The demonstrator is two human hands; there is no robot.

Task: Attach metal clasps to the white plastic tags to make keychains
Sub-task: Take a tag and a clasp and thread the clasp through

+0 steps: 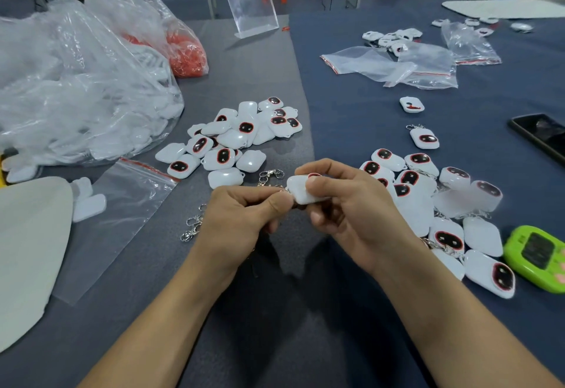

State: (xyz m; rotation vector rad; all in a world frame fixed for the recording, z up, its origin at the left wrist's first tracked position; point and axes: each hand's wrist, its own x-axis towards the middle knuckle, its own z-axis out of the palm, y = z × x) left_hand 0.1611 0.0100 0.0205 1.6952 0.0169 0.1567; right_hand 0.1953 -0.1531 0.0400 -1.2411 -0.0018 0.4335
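My right hand (351, 207) grips a white plastic tag (301, 192) between thumb and fingers at the table's middle. My left hand (244, 219) pinches a metal clasp (282, 189) at the tag's left corner; most of the clasp is hidden by my fingers. A heap of loose white tags (238, 140) with red-ringed dark ovals lies just beyond my hands. Loose metal clasps (270, 175) lie near it, and more clasps (192, 225) show left of my left hand. To the right lies a pile of tags with clasps on them (434, 210).
A big clear bag of white tags (76, 88) and a bag of orange pieces (186, 51) fill the left. Empty zip bags (397, 66) lie far right, one flat zip bag (122, 219) at left. A green device (538, 256) and a black phone (541, 135) sit at the right edge.
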